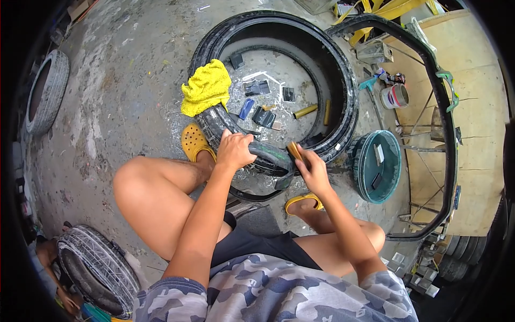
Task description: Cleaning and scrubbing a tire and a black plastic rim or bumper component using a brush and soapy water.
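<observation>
My left hand [235,149] grips a curved black part [269,156] that rests across the near side of a large tyre [349,92] lying flat on the floor. Its exact kind I cannot tell. My right hand [314,167] holds a small tan block [295,151] against the right end of that part. A yellow cloth [207,86] hangs over the tyre's left side. Inside the tyre's ring lie a blue block [246,108], several dark pads [263,116] and two brass-coloured tubes [305,111].
Right of the tyre stands a teal basin [396,169] of water with small blocks in it. Beyond are a black frame [448,161], a paint bucket [394,96] and a plywood sheet [474,161]. Other tyres [50,92] stand at left; a person sits by one at lower left.
</observation>
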Demonstrator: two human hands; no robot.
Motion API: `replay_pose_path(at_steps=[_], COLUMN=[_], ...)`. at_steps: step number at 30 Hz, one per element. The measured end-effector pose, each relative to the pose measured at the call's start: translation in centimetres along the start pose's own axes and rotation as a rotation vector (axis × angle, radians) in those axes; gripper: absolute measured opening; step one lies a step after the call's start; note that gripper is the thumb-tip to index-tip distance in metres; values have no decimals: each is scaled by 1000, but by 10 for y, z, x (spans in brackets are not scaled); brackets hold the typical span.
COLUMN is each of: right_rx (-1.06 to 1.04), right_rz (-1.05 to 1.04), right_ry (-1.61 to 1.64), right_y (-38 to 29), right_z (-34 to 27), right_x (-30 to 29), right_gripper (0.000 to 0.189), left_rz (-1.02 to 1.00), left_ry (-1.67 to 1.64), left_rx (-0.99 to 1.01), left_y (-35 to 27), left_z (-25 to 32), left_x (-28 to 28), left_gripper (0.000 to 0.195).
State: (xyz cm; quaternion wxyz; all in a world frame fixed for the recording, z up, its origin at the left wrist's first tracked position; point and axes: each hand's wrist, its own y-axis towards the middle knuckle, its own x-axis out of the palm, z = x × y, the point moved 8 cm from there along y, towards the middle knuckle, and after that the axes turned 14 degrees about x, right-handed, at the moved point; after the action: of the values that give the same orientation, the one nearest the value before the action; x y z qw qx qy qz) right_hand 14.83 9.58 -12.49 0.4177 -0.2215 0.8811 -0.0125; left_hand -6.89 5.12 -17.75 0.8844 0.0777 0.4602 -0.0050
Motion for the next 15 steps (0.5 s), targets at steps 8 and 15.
replay_pose_path(at_steps=[8,15], right_rx=[-53,6], right_rz=[-85,51], right_ry=[-47,-65], right_y=[2,52], right_z=[0,-21], right_x=[-1,26], right_gripper=[42,35], left_rz=[-7,3], left_ry=[1,-19], left_rx=[-11,1], left_y=[-4,0], left_z=[-4,-3], left_x=[-3,6], left_gripper=[30,33])
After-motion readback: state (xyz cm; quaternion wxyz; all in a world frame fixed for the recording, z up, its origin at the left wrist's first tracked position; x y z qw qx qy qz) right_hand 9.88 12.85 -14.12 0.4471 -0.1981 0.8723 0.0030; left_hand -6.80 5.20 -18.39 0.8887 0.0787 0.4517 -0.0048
